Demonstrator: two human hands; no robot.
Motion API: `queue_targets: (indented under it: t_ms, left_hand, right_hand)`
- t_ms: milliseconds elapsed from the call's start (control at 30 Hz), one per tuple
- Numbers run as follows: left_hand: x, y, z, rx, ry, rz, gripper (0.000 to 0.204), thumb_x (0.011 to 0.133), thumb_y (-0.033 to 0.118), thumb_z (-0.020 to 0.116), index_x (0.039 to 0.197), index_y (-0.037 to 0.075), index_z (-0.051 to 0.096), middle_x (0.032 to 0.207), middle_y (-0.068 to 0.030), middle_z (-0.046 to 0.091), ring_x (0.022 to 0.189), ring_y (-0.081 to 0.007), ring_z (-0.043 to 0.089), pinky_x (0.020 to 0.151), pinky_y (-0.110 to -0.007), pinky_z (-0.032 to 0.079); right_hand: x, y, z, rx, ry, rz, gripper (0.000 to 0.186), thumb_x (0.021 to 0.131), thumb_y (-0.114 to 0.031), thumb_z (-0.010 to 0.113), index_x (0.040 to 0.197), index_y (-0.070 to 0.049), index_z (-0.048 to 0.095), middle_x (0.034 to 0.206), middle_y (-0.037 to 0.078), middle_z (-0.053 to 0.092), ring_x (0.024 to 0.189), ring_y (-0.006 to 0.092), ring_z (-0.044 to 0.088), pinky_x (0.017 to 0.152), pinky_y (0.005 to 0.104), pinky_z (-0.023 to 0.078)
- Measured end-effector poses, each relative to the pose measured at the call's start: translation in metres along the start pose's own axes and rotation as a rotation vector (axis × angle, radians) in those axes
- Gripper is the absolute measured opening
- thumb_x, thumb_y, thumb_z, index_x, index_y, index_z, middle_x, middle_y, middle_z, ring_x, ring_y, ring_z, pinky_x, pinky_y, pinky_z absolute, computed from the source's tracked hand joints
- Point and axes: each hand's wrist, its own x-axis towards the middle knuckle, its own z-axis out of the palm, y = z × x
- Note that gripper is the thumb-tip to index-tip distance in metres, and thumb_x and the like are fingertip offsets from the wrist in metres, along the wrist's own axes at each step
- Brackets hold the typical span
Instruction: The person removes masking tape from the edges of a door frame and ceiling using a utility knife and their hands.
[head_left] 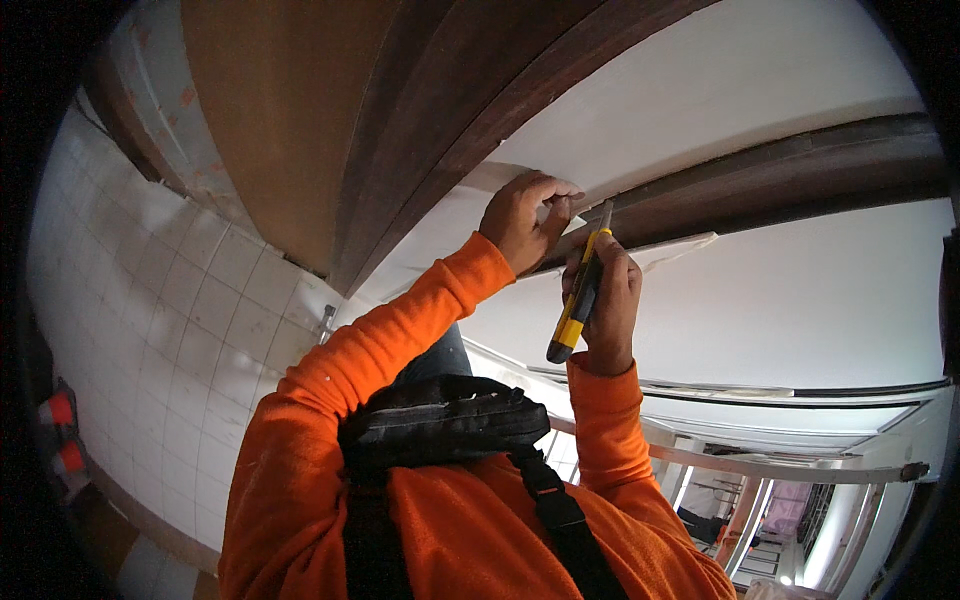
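My right hand (612,300) is closed around a yellow-and-black utility knife (572,325). Its blade points up and away from me, with the tip against or very near the lower face of a dark brown wooden trim (780,185). Just left of the blade, my left hand (525,222) is raised to the pale surface beside the trim, its fingers bent and thumb drawn in. Whatever those fingers pinch, if anything, is too small to make out. A thin, ragged whitish strip (680,250) runs along the trim's near edge, right of the knife.
Brown wood panels (290,110) rise at the upper left. White panels (740,300) lie on both sides of the trim. Pale square tiles (200,300) cover the left side, with red-orange objects (62,430) at the far left. A black bag (440,420) hangs at my chest.
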Motion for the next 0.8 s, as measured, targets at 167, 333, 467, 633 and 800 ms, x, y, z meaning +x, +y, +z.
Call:
queue_targets:
  t_ms: [167, 333, 467, 633, 800]
  left_hand:
    - [0.000, 0.003, -0.002, 0.059, -0.020, -0.039, 0.017, 0.096, 0.013, 0.060, 0.103, 0.003, 0.071, 0.100, -0.0135, 0.073, 0.093, -0.0287, 0.069, 0.082, -0.039, 0.055]
    - [0.001, 0.004, -0.003, 0.007, 0.000, -0.106, 0.016, 0.097, 0.015, 0.060, 0.102, 0.004, 0.070, 0.099, -0.0132, 0.072, 0.089, -0.0280, 0.070, 0.074, -0.038, 0.056]
    - [0.002, 0.005, -0.006, -0.010, 0.017, -0.136, 0.016, 0.097, 0.015, 0.060, 0.102, 0.004, 0.070, 0.097, -0.0119, 0.073, 0.086, -0.0257, 0.070, 0.072, -0.036, 0.057]
    - [0.002, 0.007, -0.013, -0.084, -0.005, -0.187, 0.017, 0.097, 0.017, 0.061, 0.102, 0.003, 0.070, 0.095, -0.0110, 0.074, 0.084, -0.0235, 0.071, 0.074, -0.034, 0.058]
    - [0.001, 0.014, -0.010, -0.016, -0.099, -0.179, 0.021, 0.096, 0.020, 0.067, 0.107, 0.003, 0.073, 0.102, -0.0110, 0.076, 0.090, -0.0189, 0.073, 0.081, -0.032, 0.056]
  right_hand:
    - [-0.002, -0.003, 0.005, 0.034, 0.038, 0.031, 0.034, 0.104, -0.029, 0.052, 0.097, 0.001, 0.067, 0.069, 0.004, 0.060, 0.051, 0.0106, 0.053, 0.047, 0.0247, 0.043]
    - [-0.002, 0.003, 0.011, 0.053, 0.081, 0.047, 0.034, 0.104, -0.030, 0.054, 0.094, 0.001, 0.066, 0.068, 0.003, 0.059, 0.050, 0.0101, 0.053, 0.046, 0.0247, 0.042]
    - [0.002, 0.011, 0.011, 0.035, 0.037, 0.011, 0.041, 0.103, -0.044, 0.053, 0.095, -0.005, 0.064, 0.070, 0.002, 0.059, 0.050, 0.0098, 0.056, 0.043, 0.0232, 0.044]
    - [-0.010, 0.022, 0.011, 0.151, -0.023, 0.265, 0.041, 0.103, -0.040, 0.053, 0.095, -0.002, 0.064, 0.068, 0.003, 0.057, 0.049, 0.0115, 0.051, 0.045, 0.0265, 0.042]
    - [-0.038, 0.018, 0.003, 0.088, 0.010, 0.181, 0.043, 0.098, -0.047, 0.053, 0.098, -0.006, 0.064, 0.066, 0.000, 0.056, 0.049, 0.0078, 0.050, 0.044, 0.0210, 0.038]
